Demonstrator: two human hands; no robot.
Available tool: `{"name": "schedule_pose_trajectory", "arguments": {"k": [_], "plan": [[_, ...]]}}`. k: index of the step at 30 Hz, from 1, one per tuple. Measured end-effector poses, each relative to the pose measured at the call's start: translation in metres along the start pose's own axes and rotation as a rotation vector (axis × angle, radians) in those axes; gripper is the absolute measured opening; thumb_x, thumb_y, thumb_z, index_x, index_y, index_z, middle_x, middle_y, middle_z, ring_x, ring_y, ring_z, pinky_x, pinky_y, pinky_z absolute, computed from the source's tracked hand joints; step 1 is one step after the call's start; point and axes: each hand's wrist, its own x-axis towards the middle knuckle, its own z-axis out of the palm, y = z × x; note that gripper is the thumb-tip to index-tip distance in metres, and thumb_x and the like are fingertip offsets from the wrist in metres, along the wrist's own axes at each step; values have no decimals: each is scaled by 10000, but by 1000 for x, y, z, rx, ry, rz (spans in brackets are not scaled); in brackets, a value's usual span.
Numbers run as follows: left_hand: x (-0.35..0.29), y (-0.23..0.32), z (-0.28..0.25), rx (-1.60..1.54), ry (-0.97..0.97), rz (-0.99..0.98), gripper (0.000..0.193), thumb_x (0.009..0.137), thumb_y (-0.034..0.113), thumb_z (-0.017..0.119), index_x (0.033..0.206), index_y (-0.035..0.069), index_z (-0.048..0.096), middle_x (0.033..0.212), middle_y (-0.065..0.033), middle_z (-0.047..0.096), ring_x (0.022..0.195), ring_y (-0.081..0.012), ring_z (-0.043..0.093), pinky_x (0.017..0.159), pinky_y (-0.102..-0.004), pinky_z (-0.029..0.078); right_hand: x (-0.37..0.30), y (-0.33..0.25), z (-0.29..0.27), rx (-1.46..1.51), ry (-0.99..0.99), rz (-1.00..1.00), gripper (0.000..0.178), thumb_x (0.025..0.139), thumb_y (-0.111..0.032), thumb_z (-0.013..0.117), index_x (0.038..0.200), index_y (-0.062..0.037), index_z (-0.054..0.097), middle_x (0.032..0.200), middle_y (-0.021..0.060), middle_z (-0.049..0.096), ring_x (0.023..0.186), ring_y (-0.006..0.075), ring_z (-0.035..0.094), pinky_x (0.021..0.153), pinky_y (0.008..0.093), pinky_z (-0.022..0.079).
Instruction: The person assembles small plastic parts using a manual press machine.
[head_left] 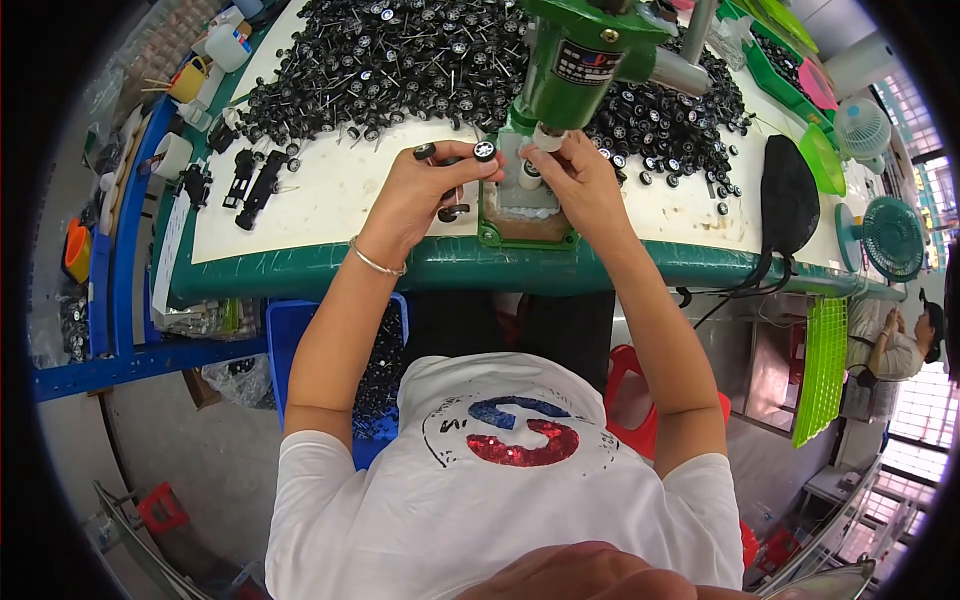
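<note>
My left hand [425, 195] is closed around several small black toy wheels joined by thin axles. One silver-centred toy wheel [485, 151] sits at its fingertips, and more poke out above and below the fingers. My right hand [585, 185] is at the green hand press [575, 70], thumb and fingers pinched together just under the ram [549, 138]. What they pinch is hidden. Below the ram a pale round fixture [530, 177] stands on the press base [525, 228], between my two hands.
A large heap of black wheels and axles [380, 60] covers the table's far side. Black toy chassis [262, 190] lie at the left. A black cloth item [790, 195] and green fan [893, 238] are at the right. Below the table edge sits a blue bin [287, 345].
</note>
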Motion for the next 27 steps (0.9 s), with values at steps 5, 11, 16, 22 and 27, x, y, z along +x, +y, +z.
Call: {"name": "schedule_pose_trajectory", "arguments": {"k": [5, 11, 16, 22, 27], "plan": [[-4, 11, 17, 114, 39, 47, 162, 801, 128, 732, 890, -5, 710, 737, -47, 688, 565, -29, 512, 472, -182, 310, 0, 16, 1, 154, -11, 36, 248, 895, -220, 621, 960, 18, 648, 800, 63, 531, 711, 141, 539, 654, 283, 429], [2, 1, 35, 142, -10, 206, 106, 773, 65, 739, 846, 1, 696, 696, -6, 616, 542, -55, 487, 495, -188, 372, 2, 10, -12, 488, 103, 279, 284, 977, -261, 522, 1094, -33, 645, 810, -29, 573, 624, 27, 477, 565, 181, 377], [9, 0, 42, 141, -28, 182, 118, 762, 64, 741, 853, 2, 700, 689, -2, 611, 525, -47, 461, 488, -188, 355, 19, 1, -52, 587, 255, 149, 311, 975, -250, 524, 1108, 3, 647, 777, -20, 566, 618, 33, 477, 536, 176, 364], [12, 4, 46, 128, 34, 183, 146, 766, 86, 738, 890, 10, 720, 648, 0, 615, 511, -45, 464, 474, -197, 365, 64, -41, -96, 750, 309, 42, 327, 947, -263, 561, 1117, 12, 616, 915, 65, 615, 690, 139, 571, 630, 244, 452], [13, 7, 48, 232, 33, 183, 144, 770, 96, 733, 894, 23, 723, 693, -7, 649, 521, -48, 476, 491, -202, 392, 105, -164, -96, 773, 482, -3, 211, 930, -248, 536, 878, -48, 578, 605, -3, 462, 476, 96, 418, 429, 230, 362]]}}
